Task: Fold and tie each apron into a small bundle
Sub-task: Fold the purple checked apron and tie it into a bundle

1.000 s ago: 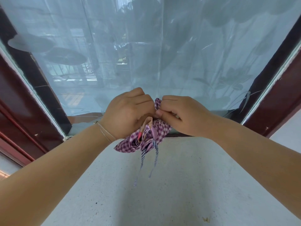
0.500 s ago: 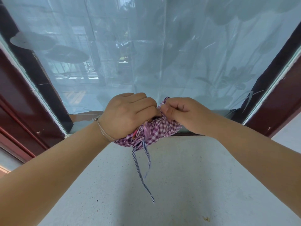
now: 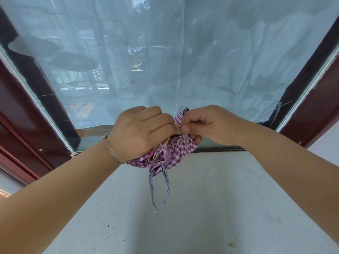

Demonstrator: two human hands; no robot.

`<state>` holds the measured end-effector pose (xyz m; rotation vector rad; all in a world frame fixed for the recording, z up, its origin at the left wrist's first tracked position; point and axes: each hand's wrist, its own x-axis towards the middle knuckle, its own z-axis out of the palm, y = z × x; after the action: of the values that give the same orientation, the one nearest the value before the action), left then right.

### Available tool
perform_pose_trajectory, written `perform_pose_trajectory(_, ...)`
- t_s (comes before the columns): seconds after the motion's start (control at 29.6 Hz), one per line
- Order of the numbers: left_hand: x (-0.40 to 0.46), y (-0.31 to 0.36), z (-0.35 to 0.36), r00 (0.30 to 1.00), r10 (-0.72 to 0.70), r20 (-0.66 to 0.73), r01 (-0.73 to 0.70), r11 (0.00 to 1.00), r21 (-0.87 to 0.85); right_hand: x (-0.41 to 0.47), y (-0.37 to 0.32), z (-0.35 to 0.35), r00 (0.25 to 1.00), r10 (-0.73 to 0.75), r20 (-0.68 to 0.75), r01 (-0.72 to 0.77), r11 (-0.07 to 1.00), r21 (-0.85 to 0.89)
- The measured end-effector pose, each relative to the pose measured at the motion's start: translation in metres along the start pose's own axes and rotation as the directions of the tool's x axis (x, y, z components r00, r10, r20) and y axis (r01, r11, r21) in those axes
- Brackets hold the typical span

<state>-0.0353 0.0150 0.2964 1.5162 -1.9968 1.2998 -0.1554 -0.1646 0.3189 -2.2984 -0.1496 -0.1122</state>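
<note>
Item: bunched purple-and-white checked cloth apron (image 3: 176,151), held in the air over the pale speckled ledge (image 3: 201,208) | my left hand (image 3: 141,132): clenched round the bundle | my right hand (image 3: 205,125): pinching its top edge | blue-striped ties (image 3: 166,180): dangling below.

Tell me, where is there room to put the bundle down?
The pale speckled ledge looks bare below the hands, between the two forearms and out to the right. Only a small crumb lies near its lower edge. It is crowded up at the window, where the left hand and right hand grip the bundle and its ties dangle.
</note>
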Motion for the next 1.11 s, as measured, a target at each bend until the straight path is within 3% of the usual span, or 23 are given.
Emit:
perform_pose_trajectory(0.3,0.008,0.002,-0.002,0.999,0.038,0.000,-0.038,0.999,0.034,-0.008,0.002,0.017,0.982,-0.012,-0.189,0.029,0.996,0.085)
perform_pose_trajectory(0.47,0.011,0.006,0.002,0.999,0.019,0.032,-0.021,0.998,0.064,-0.008,0.004,0.030,0.923,-0.120,-0.365,0.098,0.992,-0.079)
perform_pose_trajectory(0.61,0.022,0.006,-0.002,0.997,0.017,0.079,-0.023,0.996,0.080,-0.009,0.005,0.030,0.888,-0.150,-0.435,0.045,0.969,-0.242)
perform_pose_trajectory(0.74,0.027,0.006,-0.005,0.982,0.035,0.186,-0.052,0.995,0.084,-0.010,0.003,0.026,0.917,-0.138,-0.375,-0.042,0.899,-0.435)
perform_pose_trajectory(0.91,0.015,0.009,0.011,0.946,0.027,0.324,-0.057,0.995,0.085,0.004,0.024,0.031,0.967,0.001,-0.256,-0.119,0.887,-0.446)
perform_pose_trajectory(1.11,-0.047,0.050,0.053,0.884,-0.011,0.467,0.049,0.996,-0.069,-0.002,0.093,0.084,0.968,0.185,-0.168,-0.243,0.858,-0.453)
